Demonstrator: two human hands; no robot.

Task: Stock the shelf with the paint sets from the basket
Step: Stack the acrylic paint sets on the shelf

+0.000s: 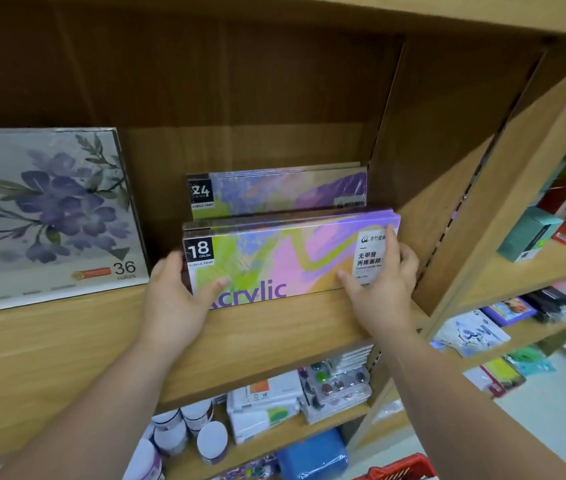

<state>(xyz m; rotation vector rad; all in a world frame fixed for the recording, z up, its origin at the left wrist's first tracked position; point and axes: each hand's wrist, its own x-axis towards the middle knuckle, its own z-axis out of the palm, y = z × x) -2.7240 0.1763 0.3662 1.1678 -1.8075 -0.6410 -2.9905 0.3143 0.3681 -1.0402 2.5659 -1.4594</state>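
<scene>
We are holding the 18-colour acrylic paint set (285, 258) upright on the wooden shelf (274, 327), just behind its front lip, with similar boxes pressed close behind it. Our left hand (174, 299) is gripping its left end, thumb lying on the printed face. Our right hand (382, 285) is clasping the right end the same way. Further back, a 24-colour acrylic set (274, 192) is standing higher. A 36-colour box with purple flowers (46, 216) is sitting well to the left. A red basket (399, 469) is showing at the bottom edge.
</scene>
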